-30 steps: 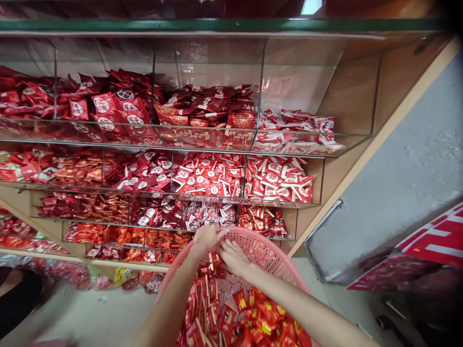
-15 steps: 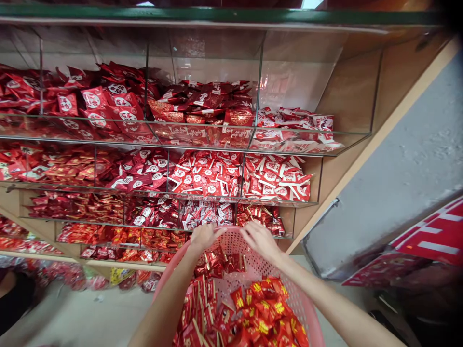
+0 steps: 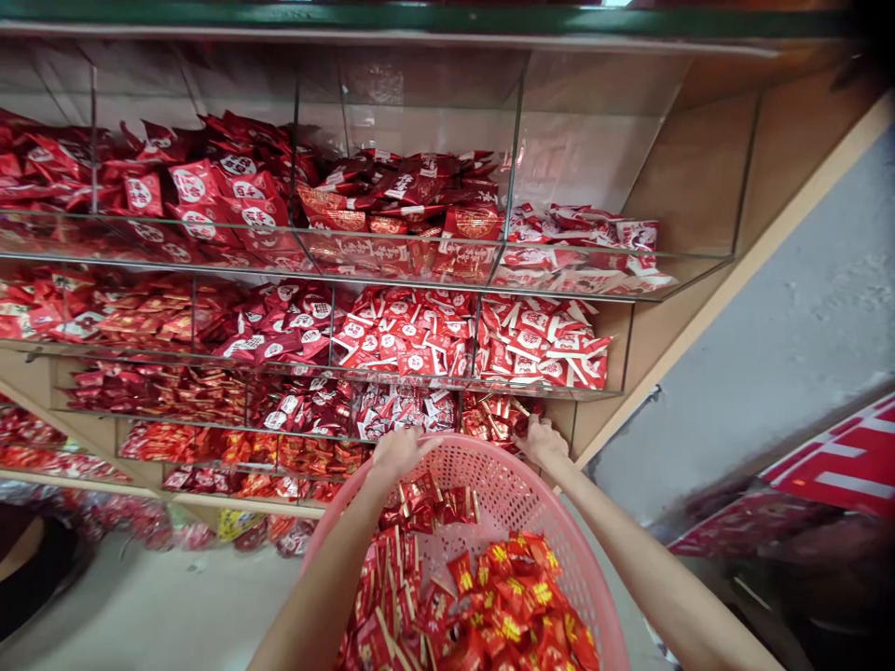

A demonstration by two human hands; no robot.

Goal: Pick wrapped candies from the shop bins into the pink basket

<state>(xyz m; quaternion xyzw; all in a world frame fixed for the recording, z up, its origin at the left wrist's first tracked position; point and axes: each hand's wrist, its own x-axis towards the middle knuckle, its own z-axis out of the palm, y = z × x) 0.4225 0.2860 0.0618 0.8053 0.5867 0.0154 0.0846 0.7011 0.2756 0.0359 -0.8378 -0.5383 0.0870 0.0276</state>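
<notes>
A pink perforated plastic basket (image 3: 566, 531) is in front of me, tilted so that its inside shows. My left hand (image 3: 398, 452) is closed over its far rim. In the basket lie red packets with pale edges (image 3: 392, 578) on the left, red-orange packets with yellow lettering (image 3: 517, 596) on the right, and some dark red packets (image 3: 423, 499) at the far side. My right hand (image 3: 546, 443) is off the rim, at the right-end compartment of red and gold packets (image 3: 489, 417). Its fingers are bent at the packets, and their tips are partly hidden.
Glass-divided shelves (image 3: 412, 270) hold several rows of red and white packets (image 3: 419, 335). A wooden side panel (image 3: 671, 345) borders them, beside a grey wall (image 3: 790, 326). Red-and-white printed packaging (image 3: 846, 457) stands at right. Part of a person in dark clothing (image 3: 42, 568) shows at lower left.
My right hand has let go of the basket rim and moved right and slightly up to the red and gold packets. The left hand keeps its hold. The view has shifted slightly.
</notes>
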